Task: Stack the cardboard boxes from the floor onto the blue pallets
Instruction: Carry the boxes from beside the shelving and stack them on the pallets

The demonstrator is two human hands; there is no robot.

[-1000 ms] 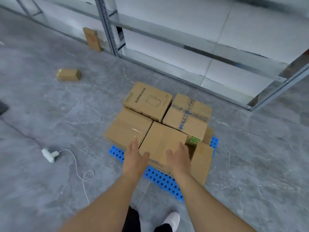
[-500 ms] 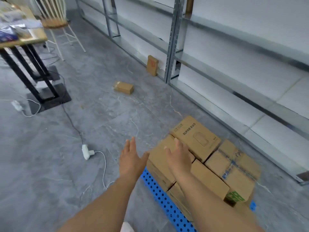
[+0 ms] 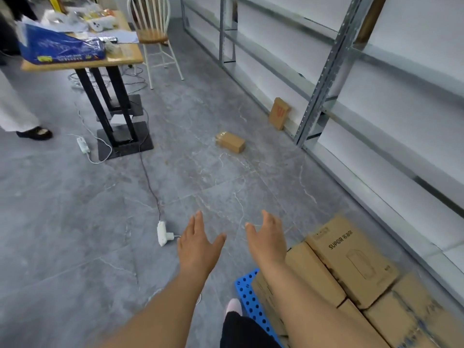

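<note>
Several cardboard boxes (image 3: 351, 264) are stacked on a blue perforated pallet (image 3: 247, 290) at the lower right. A small taped box (image 3: 230, 141) lies on the grey floor further ahead. A flat box (image 3: 279, 113) leans upright against the metal shelving. My left hand (image 3: 197, 244) and my right hand (image 3: 267, 238) are stretched forward over the floor, fingers spread, holding nothing. Both are left of the stack and well short of the small box.
Metal shelving (image 3: 316, 91) runs along the right side. A wooden table (image 3: 82, 59) on black legs and a white chair (image 3: 153, 33) stand at the upper left. Cables and a white plug (image 3: 162, 233) lie on the floor. Another person's shoe (image 3: 35, 133) shows at far left.
My hands have come off the stacked box and my view has swung left and up. The pallet stack has slid to the lower right, and the loose boxes now lie ahead.
</note>
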